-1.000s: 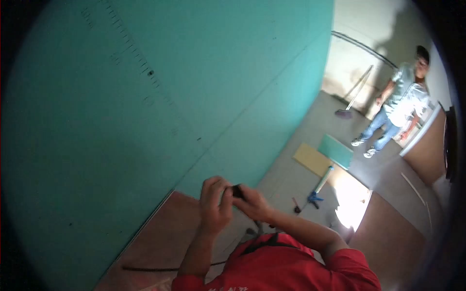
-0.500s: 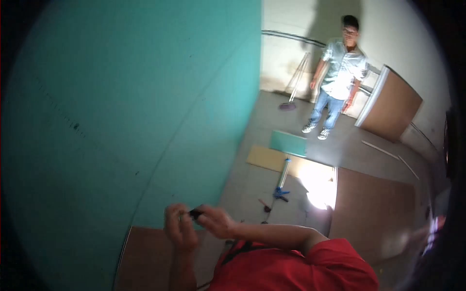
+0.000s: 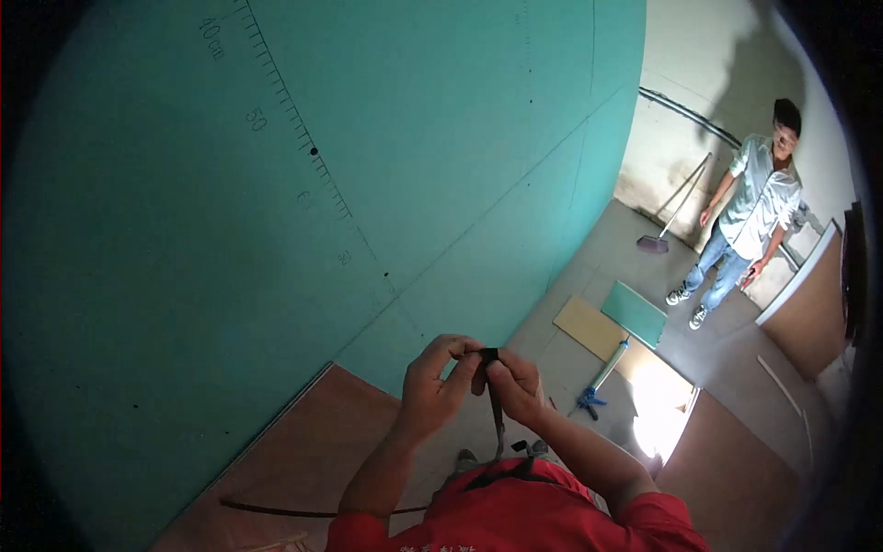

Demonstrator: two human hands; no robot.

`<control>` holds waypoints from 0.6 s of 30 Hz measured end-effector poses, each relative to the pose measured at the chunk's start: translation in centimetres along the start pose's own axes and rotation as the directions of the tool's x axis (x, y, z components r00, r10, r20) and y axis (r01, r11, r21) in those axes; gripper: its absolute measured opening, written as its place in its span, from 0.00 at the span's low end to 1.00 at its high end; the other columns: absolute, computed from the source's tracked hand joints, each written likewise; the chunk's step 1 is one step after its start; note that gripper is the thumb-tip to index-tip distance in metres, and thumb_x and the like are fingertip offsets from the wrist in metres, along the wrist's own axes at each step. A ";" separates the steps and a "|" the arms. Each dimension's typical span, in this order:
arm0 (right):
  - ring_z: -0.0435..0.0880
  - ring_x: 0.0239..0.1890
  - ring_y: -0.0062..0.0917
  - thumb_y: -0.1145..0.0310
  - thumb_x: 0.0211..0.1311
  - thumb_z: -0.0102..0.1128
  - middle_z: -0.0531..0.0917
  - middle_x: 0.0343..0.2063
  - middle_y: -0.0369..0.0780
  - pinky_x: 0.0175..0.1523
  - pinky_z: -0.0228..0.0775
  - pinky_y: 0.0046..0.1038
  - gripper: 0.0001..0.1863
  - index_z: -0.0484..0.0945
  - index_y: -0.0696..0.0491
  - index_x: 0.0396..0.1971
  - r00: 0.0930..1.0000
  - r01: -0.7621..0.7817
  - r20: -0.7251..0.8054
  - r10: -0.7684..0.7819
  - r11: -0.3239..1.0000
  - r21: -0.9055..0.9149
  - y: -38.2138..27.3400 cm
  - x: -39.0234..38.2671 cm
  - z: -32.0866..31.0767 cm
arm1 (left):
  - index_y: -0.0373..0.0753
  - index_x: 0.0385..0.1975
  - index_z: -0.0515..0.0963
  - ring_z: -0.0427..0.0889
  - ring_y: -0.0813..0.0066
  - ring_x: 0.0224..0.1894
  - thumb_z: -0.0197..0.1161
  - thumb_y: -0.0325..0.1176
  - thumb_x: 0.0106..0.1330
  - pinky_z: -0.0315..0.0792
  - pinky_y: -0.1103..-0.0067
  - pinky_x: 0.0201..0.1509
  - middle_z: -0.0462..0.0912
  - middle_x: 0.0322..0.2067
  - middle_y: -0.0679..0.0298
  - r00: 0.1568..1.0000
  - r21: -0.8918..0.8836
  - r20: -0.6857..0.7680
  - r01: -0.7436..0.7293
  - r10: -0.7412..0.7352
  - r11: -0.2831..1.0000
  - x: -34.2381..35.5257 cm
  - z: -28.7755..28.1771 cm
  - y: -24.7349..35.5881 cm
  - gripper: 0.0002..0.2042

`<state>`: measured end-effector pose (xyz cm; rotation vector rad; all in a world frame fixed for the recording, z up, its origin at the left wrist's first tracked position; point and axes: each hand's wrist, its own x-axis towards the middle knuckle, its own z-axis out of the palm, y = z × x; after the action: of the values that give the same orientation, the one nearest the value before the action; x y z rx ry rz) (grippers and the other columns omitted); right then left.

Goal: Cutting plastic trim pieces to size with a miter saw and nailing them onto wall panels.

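In front of my chest, my left hand (image 3: 434, 386) and my right hand (image 3: 518, 385) meet on a narrow black strap (image 3: 498, 419). Both hands are closed, pinching its dark upper end between thumbs and fingers. From there the strap hangs down toward my red shirt. Whether a buckle or clip sits at the pinched end I cannot tell. Behind the hands stands a large green wall panel (image 3: 230, 276) with a drawn scale and pencil lines.
A brown board (image 3: 303, 432) lies below the panel, with a thin dark strip (image 3: 303, 511) across it. On the floor at right are a blue caulking gun (image 3: 602, 377), a yellow board (image 3: 587, 326) and a green board (image 3: 635, 313). A person (image 3: 754, 212) stands near a broom (image 3: 654, 244).
The view has turned, so the person and floor boards sit farther right. My hands, blurred before around a small black thing, are now sharp, with the hanging strap visible.
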<state>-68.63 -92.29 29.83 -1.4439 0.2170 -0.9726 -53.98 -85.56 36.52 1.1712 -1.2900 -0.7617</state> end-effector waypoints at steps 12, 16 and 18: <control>0.79 0.37 0.33 0.73 0.66 0.53 0.79 0.37 0.46 0.44 0.71 0.29 0.17 0.73 0.60 0.54 0.971 0.140 -0.132 -0.198 0.924 -0.356 0.4 3.0 4.3 | 0.34 0.44 0.78 0.81 0.73 0.43 0.62 0.30 0.66 0.75 0.77 0.46 0.82 0.41 0.60 0.939 0.319 -0.306 -0.056 0.158 0.946 -2.9 -2.3 -0.7 0.10; 0.79 0.38 0.29 0.70 0.67 0.54 0.81 0.36 0.45 0.44 0.71 0.28 0.14 0.76 0.62 0.48 0.998 0.023 -0.051 -0.042 0.944 -0.330 2.4 7.2 5.8 | 0.33 0.43 0.78 0.83 0.74 0.38 0.60 0.33 0.68 0.77 0.77 0.42 0.84 0.37 0.60 0.890 0.431 -0.429 0.052 0.154 0.901 -1.3 -5.1 -3.1 0.10; 0.80 0.36 0.31 0.69 0.67 0.54 0.82 0.35 0.45 0.42 0.71 0.29 0.13 0.77 0.61 0.45 0.998 0.066 0.012 -0.067 0.919 -0.388 3.4 9.8 6.0 | 0.32 0.41 0.79 0.84 0.76 0.33 0.56 0.37 0.71 0.77 0.78 0.36 0.84 0.33 0.61 0.833 0.203 -0.540 0.266 -0.119 0.942 -0.4 -6.5 -3.9 0.13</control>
<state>-57.12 -94.98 31.99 -1.8239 0.3810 -1.0236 -47.02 -84.89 33.43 1.6201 -0.8345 -0.3653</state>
